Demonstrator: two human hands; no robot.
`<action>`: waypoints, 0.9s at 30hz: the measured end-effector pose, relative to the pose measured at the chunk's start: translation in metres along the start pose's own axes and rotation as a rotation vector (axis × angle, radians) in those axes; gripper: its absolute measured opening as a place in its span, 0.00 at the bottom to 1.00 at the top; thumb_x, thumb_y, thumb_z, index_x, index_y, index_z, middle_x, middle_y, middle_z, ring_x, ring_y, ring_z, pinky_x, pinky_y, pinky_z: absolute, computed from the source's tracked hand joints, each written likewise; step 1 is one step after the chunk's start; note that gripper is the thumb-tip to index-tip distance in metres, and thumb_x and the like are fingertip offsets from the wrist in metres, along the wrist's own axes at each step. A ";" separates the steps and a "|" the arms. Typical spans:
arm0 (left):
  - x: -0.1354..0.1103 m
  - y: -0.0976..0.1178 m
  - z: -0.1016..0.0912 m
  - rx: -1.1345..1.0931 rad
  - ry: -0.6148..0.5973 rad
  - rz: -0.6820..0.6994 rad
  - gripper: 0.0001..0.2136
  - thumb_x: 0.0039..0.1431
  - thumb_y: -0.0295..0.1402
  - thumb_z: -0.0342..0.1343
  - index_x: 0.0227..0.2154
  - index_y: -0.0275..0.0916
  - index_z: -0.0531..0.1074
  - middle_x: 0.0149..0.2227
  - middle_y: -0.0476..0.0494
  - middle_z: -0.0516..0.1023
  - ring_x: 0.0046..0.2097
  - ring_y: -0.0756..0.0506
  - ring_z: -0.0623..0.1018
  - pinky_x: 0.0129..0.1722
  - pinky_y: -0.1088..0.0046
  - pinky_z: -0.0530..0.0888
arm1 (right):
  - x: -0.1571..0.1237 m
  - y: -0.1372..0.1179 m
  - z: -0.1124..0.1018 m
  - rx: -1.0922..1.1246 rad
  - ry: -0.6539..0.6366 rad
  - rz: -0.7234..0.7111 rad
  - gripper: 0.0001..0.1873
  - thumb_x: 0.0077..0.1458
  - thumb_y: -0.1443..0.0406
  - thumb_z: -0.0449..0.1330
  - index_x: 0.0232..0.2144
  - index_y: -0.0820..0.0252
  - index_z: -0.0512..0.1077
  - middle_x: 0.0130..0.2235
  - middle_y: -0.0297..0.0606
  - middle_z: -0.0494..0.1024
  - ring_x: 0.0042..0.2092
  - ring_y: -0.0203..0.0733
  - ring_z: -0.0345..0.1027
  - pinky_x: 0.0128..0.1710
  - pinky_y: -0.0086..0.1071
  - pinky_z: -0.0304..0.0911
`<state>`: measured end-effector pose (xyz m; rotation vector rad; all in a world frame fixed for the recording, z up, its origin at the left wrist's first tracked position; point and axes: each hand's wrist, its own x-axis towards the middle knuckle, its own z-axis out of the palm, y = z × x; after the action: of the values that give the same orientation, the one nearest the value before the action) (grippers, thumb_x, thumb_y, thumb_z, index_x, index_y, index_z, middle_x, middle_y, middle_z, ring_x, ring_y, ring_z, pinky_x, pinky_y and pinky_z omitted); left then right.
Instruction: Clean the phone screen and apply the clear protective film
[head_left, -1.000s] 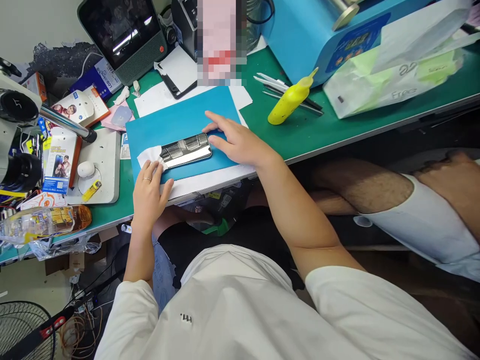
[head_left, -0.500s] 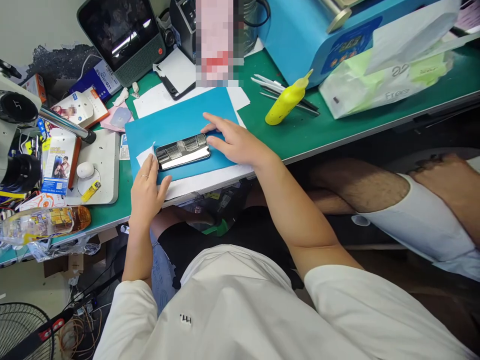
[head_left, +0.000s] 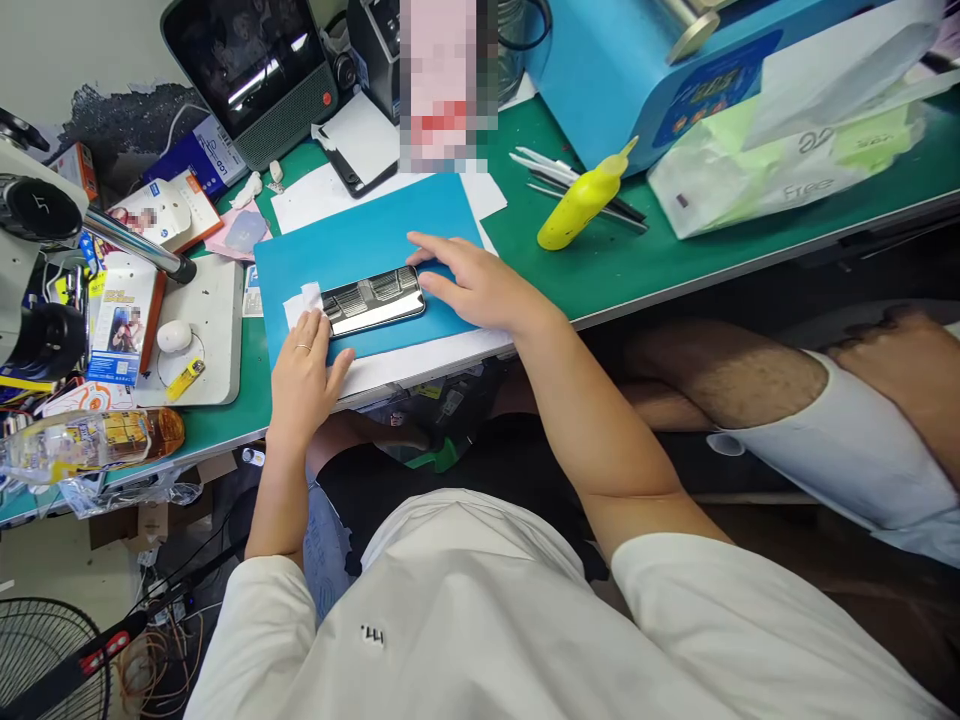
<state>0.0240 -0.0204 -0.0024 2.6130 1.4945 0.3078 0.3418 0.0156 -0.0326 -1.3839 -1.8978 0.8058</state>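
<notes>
One phone (head_left: 375,300) lies flat on the blue mat (head_left: 360,230), R hand (head_left: 484,285) loosely spread by its right end, L hand (head_left: 304,385) fingers over a white wipe (head_left: 309,296) at left. Sideways push could skid phone, w/ no firm R hold visible; can't tell if L hand grips wipe (underside hidden), & glare masks phone detail.

A yellow bottle (head_left: 582,207) sits near a blue machine (head_left: 611,75) and what seems a tissue pack (head_left: 780,180).

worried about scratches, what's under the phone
The phone lies on the blue mat, with white paper showing past the mat's near edge. The phone's underside and the patch directly below it are covered.
</notes>
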 end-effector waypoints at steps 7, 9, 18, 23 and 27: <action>0.014 0.005 0.003 0.011 -0.044 0.050 0.36 0.84 0.55 0.40 0.77 0.31 0.66 0.80 0.26 0.65 0.82 0.31 0.65 0.82 0.48 0.64 | -0.001 0.001 0.000 0.003 0.007 -0.013 0.37 0.73 0.54 0.54 0.79 0.52 0.64 0.69 0.45 0.81 0.73 0.65 0.70 0.74 0.66 0.66; 0.011 0.005 0.002 0.017 -0.043 0.017 0.36 0.84 0.55 0.41 0.78 0.30 0.65 0.80 0.25 0.64 0.82 0.30 0.64 0.82 0.47 0.64 | 0.000 0.001 0.000 0.013 0.006 -0.018 0.36 0.73 0.54 0.54 0.79 0.50 0.65 0.69 0.44 0.81 0.73 0.64 0.70 0.74 0.67 0.66; 0.025 0.023 0.015 -0.082 -0.169 0.190 0.40 0.83 0.58 0.40 0.82 0.32 0.57 0.84 0.25 0.56 0.85 0.30 0.55 0.84 0.44 0.57 | -0.002 0.001 -0.001 0.006 0.000 -0.024 0.36 0.73 0.54 0.55 0.78 0.51 0.65 0.69 0.45 0.81 0.73 0.65 0.70 0.74 0.67 0.65; 0.044 0.011 0.014 -0.083 -0.167 0.105 0.41 0.82 0.60 0.39 0.82 0.32 0.56 0.84 0.26 0.54 0.86 0.30 0.54 0.84 0.44 0.56 | -0.001 -0.001 0.000 0.016 -0.008 -0.008 0.36 0.72 0.54 0.55 0.78 0.49 0.66 0.69 0.44 0.81 0.72 0.64 0.70 0.73 0.66 0.66; 0.020 -0.001 0.007 -0.070 -0.094 0.022 0.40 0.83 0.59 0.38 0.82 0.33 0.55 0.83 0.25 0.56 0.85 0.29 0.56 0.83 0.42 0.58 | 0.000 -0.003 -0.001 0.007 -0.016 -0.010 0.36 0.72 0.53 0.55 0.78 0.53 0.65 0.69 0.46 0.80 0.73 0.65 0.69 0.73 0.66 0.66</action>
<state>0.0349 -0.0024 -0.0068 2.5531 1.4011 0.2307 0.3413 0.0154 -0.0297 -1.3669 -1.9104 0.8203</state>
